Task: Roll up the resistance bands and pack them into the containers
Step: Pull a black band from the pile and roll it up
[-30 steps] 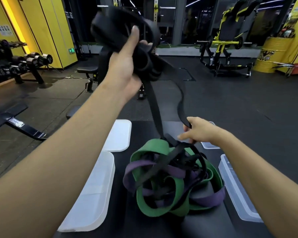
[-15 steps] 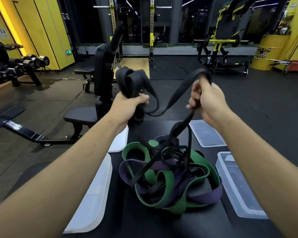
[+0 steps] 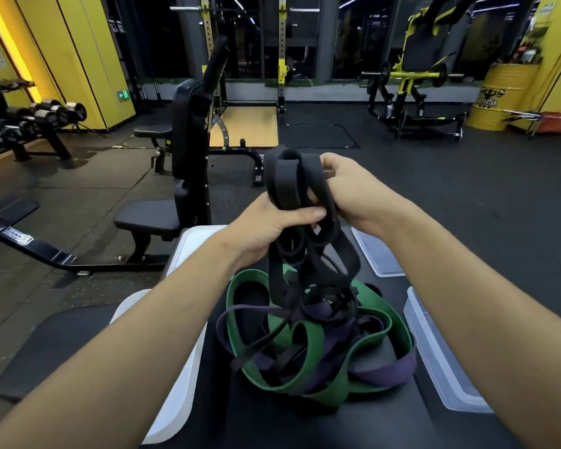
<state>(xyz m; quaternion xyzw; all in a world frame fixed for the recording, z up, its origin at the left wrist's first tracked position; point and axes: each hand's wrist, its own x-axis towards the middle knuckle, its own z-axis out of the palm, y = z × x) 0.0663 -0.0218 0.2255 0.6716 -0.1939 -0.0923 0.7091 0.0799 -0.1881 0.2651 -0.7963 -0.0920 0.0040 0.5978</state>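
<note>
A black resistance band point(image 3: 289, 183) is gathered into loops above a black bench pad point(image 3: 353, 422). My left hand point(image 3: 269, 228) grips the bundle from the left, thumb across it. My right hand point(image 3: 353, 192) holds the same bundle from the right, fingers behind the loops. Black strands hang from the bundle into a tangled pile on the pad: a green band point(image 3: 308, 345), a purple band point(image 3: 379, 374) and more black ones. Two clear containers lie right of the pile, one near point(image 3: 441, 361), one far point(image 3: 376, 254). Two white lids lie left, one near point(image 3: 175, 400), one far point(image 3: 191, 241).
An adjustable bench point(image 3: 162, 218) with an upright backrest stands just beyond the pad on the left. A squat rack point(image 3: 279, 59) is behind it, a dumbbell rack point(image 3: 36, 121) at far left, a yellow machine point(image 3: 418, 79) and yellow drum point(image 3: 496, 95) at far right.
My left hand came down from high up to chest height. My right hand rose from the pile and joined the left, bringing a length of black band into the gathered bundle.
</note>
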